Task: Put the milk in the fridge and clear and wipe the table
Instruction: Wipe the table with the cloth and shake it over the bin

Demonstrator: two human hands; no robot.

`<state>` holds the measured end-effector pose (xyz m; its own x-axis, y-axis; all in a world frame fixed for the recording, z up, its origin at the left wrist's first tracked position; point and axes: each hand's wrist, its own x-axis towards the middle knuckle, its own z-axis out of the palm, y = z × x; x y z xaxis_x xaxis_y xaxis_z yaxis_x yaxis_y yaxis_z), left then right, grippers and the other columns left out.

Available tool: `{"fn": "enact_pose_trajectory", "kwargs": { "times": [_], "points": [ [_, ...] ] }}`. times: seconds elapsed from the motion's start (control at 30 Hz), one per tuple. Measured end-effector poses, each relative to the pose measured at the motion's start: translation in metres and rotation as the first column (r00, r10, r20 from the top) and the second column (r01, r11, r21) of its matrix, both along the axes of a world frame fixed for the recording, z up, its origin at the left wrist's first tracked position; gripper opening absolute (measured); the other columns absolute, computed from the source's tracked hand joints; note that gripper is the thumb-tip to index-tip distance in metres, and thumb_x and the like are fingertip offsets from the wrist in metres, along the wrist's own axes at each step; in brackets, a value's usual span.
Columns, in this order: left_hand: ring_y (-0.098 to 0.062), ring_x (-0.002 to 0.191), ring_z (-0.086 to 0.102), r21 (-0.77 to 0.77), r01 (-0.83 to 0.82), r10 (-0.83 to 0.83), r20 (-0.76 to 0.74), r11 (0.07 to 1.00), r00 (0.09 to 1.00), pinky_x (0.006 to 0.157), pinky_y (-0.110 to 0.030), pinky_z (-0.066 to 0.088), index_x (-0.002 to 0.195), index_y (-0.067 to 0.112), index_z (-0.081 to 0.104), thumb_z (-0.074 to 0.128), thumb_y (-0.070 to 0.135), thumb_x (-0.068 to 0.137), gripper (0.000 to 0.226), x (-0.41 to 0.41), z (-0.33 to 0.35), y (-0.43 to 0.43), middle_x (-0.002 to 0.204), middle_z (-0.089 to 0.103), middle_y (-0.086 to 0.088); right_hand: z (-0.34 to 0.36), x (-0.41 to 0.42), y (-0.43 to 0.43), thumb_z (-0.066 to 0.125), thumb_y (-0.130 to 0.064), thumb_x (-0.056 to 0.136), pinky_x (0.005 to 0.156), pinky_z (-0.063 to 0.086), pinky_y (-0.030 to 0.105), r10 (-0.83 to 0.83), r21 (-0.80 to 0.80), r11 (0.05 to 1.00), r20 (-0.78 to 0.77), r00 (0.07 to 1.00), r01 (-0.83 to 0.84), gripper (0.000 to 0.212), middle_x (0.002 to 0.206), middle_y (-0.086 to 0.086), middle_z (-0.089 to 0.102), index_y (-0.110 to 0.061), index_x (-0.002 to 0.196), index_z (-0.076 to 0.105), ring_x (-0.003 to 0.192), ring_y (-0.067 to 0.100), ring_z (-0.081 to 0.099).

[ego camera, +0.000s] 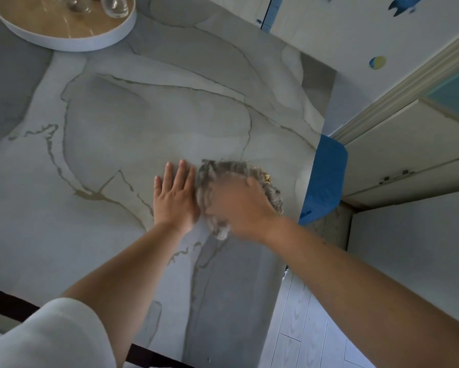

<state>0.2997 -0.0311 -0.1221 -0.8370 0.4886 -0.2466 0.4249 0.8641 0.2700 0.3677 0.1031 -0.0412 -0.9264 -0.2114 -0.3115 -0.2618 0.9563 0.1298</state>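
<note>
The left hand (174, 197) is laid flat, fingers straight, on the counter (116, 123), touching a grey shaggy cloth (231, 168) near the right edge. The cloth is covered by the blurred right hand (239, 205); whether it is gripped cannot be told. A round tray (71, 44) is seen far left.

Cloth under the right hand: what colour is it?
The cloth is shaggy grey, with some yellow at its far edge; head view.
</note>
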Motion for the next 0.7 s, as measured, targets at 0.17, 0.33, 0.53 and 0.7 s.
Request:
{"fn": "enact_pose_trajectory", "kwargs": {
  "times": [0.17, 0.33, 0.53, 0.7],
  "points": [
    [-0.025, 0.146, -0.004, 0.041, 0.014, -0.012, -0.041, 0.999, 0.999, 0.117, -0.041, 0.001, 0.150, 0.020, 0.009, 0.024, 0.036, 0.099, 0.055, -0.001, -0.003, -0.006, 0.159, 0.001, 0.001, -0.012, 0.028, 0.002, 0.075, -0.027, 0.053, 0.064, 0.045, 0.033, 0.149, 0.079, 0.984, 0.119, 0.982, -0.159, 0.031, 0.121, -0.001, 0.065, -0.049, 0.075, 0.071, 0.086, 0.022, 0.060],
    [-0.024, 0.146, 0.006, 0.068, 0.025, -0.022, -0.039, 0.997, 0.999, 0.116, -0.044, 0.006, 0.149, 0.018, 0.021, 0.021, 0.036, 0.099, 0.053, 0.003, -0.001, -0.014, 0.158, 0.012, 0.000, -0.001, 0.024, 0.008, 0.060, -0.022, 0.077, 0.082, 0.041, 0.043, 0.064, 0.181, 0.979, 0.151, 0.986, -0.092, 0.033, 0.147, 0.003, 0.039, -0.044, 0.100, 0.068, 0.113, 0.026, 0.048],
    [-0.028, 0.144, 0.018, 0.045, 0.095, -0.093, -0.049, 0.994, 0.994, 0.114, -0.049, 0.015, 0.145, 0.014, 0.031, 0.004, 0.046, 0.083, 0.075, 0.005, 0.000, -0.039, 0.155, 0.025, -0.004, 0.011, 0.027, 0.001, 0.073, -0.019, 0.055, 0.070, 0.046, 0.037, 0.055, 0.118, 0.991, 0.025, 0.998, -0.058, 0.037, 0.123, 0.003, 0.062, -0.044, 0.083, 0.072, 0.093, 0.024, 0.054],
    [-0.026, 0.145, 0.015, 0.081, -0.012, 0.015, -0.033, 0.997, 0.999, 0.115, -0.046, 0.011, 0.146, 0.015, 0.029, 0.004, 0.048, 0.083, 0.075, 0.005, 0.003, -0.072, 0.155, 0.023, -0.004, -0.009, 0.044, -0.032, 0.077, -0.027, 0.051, 0.066, 0.046, 0.034, 0.199, 0.112, 0.972, 0.084, 0.976, -0.208, 0.031, 0.116, -0.002, 0.067, -0.046, 0.074, 0.072, 0.088, 0.021, 0.061]
  ]
}}
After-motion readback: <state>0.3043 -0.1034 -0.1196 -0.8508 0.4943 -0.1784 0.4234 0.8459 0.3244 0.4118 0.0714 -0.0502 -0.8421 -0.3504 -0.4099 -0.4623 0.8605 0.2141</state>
